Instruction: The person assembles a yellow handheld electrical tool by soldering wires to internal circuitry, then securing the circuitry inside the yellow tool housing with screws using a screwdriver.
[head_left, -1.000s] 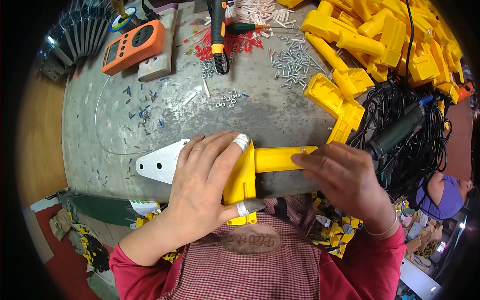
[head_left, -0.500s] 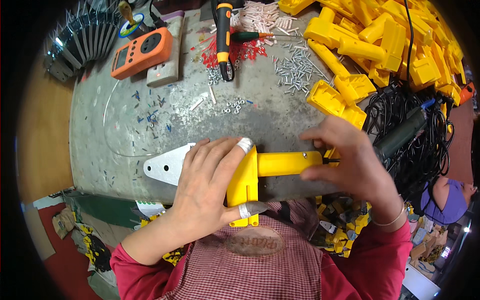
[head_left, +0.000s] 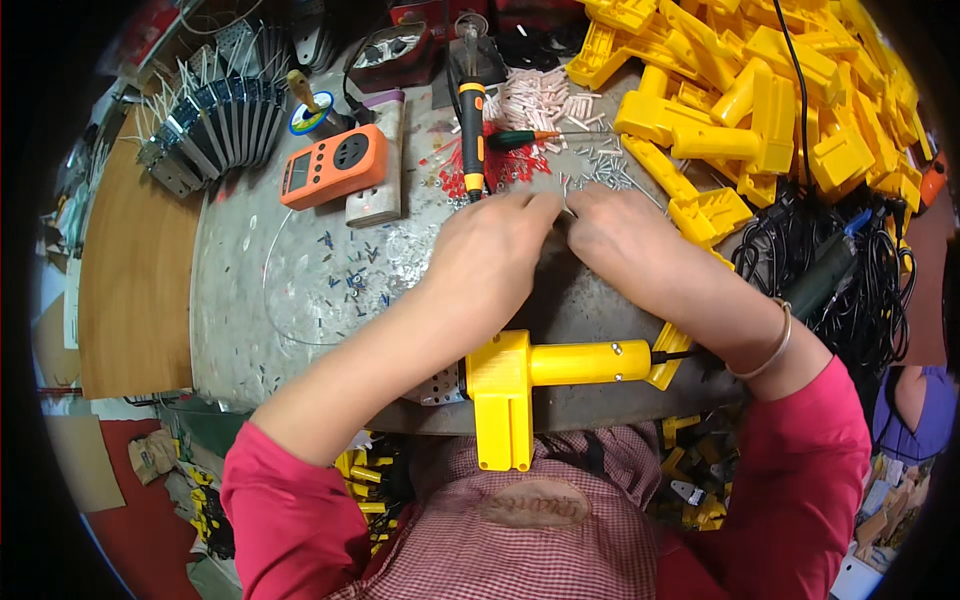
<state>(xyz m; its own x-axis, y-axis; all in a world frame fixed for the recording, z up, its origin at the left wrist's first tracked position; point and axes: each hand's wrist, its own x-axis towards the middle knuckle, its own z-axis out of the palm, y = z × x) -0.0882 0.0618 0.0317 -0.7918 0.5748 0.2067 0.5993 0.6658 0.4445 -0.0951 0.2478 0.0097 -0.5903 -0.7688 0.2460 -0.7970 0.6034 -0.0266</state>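
A yellow plastic tool body (head_left: 540, 375) with a metal plate at its left end lies on the near edge of the grey workbench (head_left: 260, 300), under my forearms, with no hand on it. My left hand (head_left: 490, 250) and my right hand (head_left: 625, 235) have reached forward and meet fingertip to fingertip at a scatter of small silver screws (head_left: 600, 165). The fingers are pinched together there; what they hold is too small to tell. An orange-handled screwdriver (head_left: 472, 125) lies just beyond my left hand.
A heap of yellow plastic housings (head_left: 770, 90) fills the back right. Black cables (head_left: 860, 280) lie at the right. An orange meter (head_left: 335, 165), a row of grey metal parts (head_left: 215, 125), white plastic plugs (head_left: 535, 100) and red bits (head_left: 500, 165) sit at the back.
Both hands have let go of the yellow tool body and moved forward to the screws. The tool body now lies free at the bench's near edge.
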